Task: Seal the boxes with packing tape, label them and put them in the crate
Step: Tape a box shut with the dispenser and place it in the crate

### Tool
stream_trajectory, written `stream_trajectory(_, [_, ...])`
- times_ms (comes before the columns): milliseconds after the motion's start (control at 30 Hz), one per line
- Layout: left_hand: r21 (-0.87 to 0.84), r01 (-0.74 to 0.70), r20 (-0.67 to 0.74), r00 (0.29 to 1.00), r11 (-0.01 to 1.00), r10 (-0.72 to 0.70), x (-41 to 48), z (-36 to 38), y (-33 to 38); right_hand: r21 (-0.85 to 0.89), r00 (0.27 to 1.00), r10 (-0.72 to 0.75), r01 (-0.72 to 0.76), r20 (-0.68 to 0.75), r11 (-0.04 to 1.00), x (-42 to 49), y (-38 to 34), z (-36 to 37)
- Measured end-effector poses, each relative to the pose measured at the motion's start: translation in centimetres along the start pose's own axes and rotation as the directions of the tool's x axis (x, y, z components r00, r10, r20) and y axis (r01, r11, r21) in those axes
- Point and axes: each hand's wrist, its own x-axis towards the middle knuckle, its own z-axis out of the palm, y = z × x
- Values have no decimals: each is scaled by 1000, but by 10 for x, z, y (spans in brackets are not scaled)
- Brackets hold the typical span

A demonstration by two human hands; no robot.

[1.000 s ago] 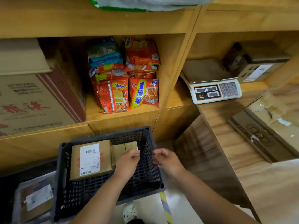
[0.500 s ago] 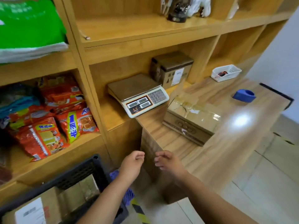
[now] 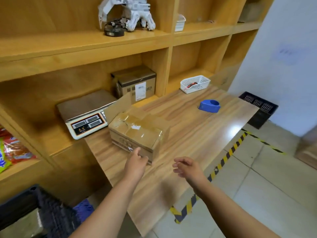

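Observation:
A cardboard box (image 3: 137, 133) with shiny tape over its top stands on the wooden counter (image 3: 188, 134); one flap sticks up at its back left. My left hand (image 3: 136, 162) reaches to the box's near corner with relaxed fingers and holds nothing. My right hand (image 3: 187, 167) hovers over the counter to the right of the box, fingers loosely spread, empty. A blue tape dispenser (image 3: 209, 105) lies farther back on the counter. The dark crate (image 3: 42, 208) sits on the floor at the lower left, with a box partly visible inside.
A weighing scale (image 3: 85, 117) sits on the shelf left of the box. Behind it stands a labelled carton (image 3: 137, 85). A white basket (image 3: 195, 83) rests at the counter's far end. Another dark crate (image 3: 259, 107) is on the floor beyond, near yellow-black floor tape (image 3: 228, 153).
My view swung up and right from the crate to the counter. Both hands left the crate and rose towards the taped box; my left hand now reaches its near corner.

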Motion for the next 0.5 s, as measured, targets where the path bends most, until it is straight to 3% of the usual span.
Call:
stream_trajectory(167, [42,16,-149,989,999,-9,12,39,38,48,999,29,-27,-43,998,21,3,-63])
stream_trajectory(500, [-73,230,-409,881,970,-239,81,88,63,9,997,74,-74,16,997,78,5,-125])
